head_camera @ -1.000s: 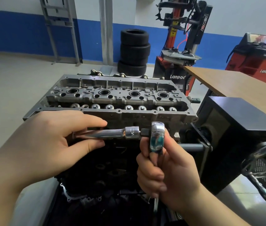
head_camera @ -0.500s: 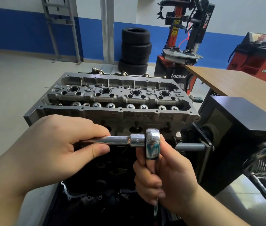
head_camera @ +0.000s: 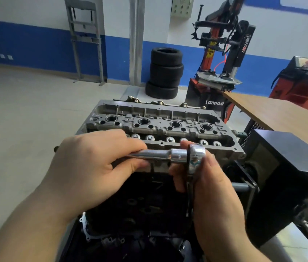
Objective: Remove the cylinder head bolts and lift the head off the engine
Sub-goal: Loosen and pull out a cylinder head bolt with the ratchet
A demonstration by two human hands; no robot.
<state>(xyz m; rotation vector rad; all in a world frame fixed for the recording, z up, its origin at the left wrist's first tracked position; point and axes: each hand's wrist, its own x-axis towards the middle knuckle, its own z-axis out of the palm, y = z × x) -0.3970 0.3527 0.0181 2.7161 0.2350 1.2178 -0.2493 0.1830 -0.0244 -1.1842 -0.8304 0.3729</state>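
The grey aluminium cylinder head [head_camera: 159, 121] sits on top of the dark engine block [head_camera: 140, 201], with its round plug wells and a row of shiny valve tops facing up. In front of the head's near edge my right hand [head_camera: 208, 190] is closed around a chrome ratchet [head_camera: 195, 157], its head pointing up. A chrome socket extension [head_camera: 155, 154] sticks out of the ratchet head to the left. My left hand [head_camera: 92, 167] pinches the far end of that extension between thumb and fingers. The extension's tip is hidden in my left hand.
A black box [head_camera: 289, 167] stands right of the engine, and a wooden tabletop [head_camera: 281, 114] lies behind it. Stacked tyres [head_camera: 165, 72], a red tyre changer [head_camera: 223, 59] and a red machine [head_camera: 304, 84] stand by the blue-striped wall. Bare concrete floor lies to the left.
Both hands have risen with the ratchet and extension, now in front of the head's near rim. My view has tilted up and closer to the engine.
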